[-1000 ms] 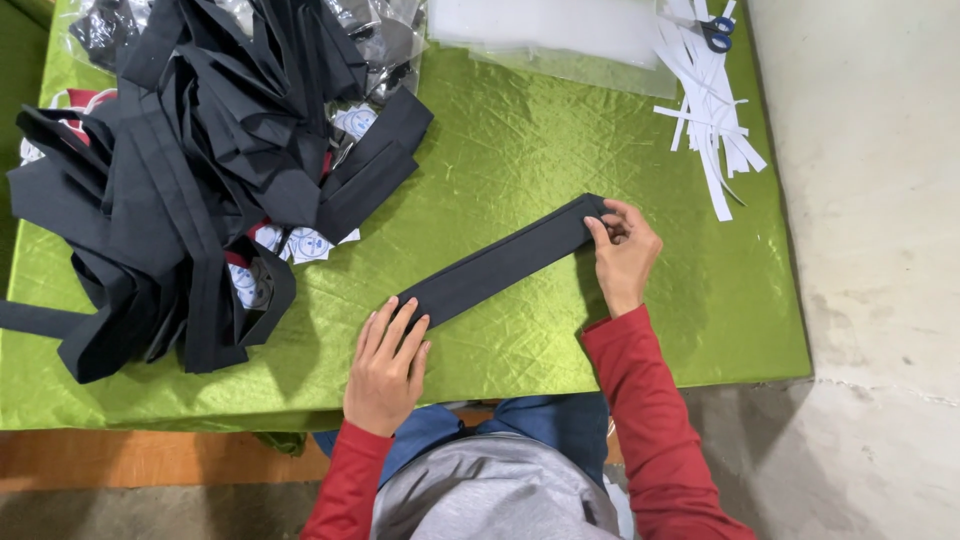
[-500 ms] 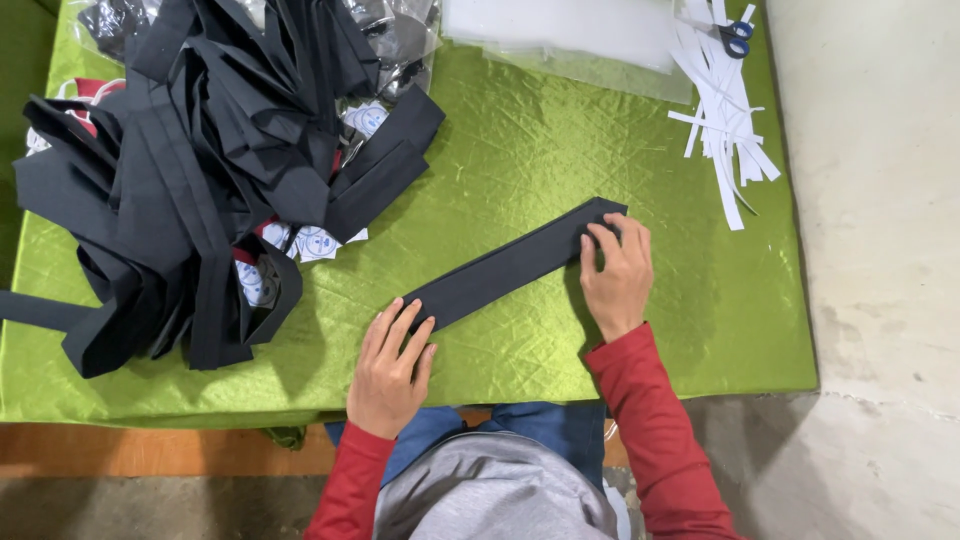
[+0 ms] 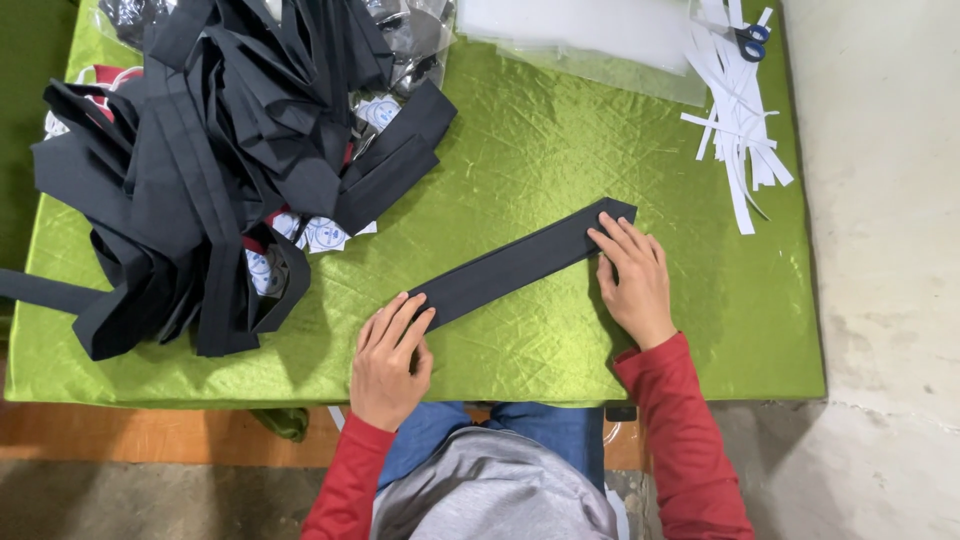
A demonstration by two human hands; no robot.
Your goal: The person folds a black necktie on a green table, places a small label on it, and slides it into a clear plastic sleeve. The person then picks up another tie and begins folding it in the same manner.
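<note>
A black strip lies flat and slantwise on the green surface, its pointed end up to the right. The right hand rests open on that pointed end, fingers flat, gripping nothing. The left hand lies open too, fingertips pressing the lower end. To the left sits a heap of black strips; far right, white paper slips, scissors and clear plastic.

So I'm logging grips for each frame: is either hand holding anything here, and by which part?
Neither hand grips anything. The left hand presses flat on the black fabric strip's near end, the right hand on its pointed far end.
</note>
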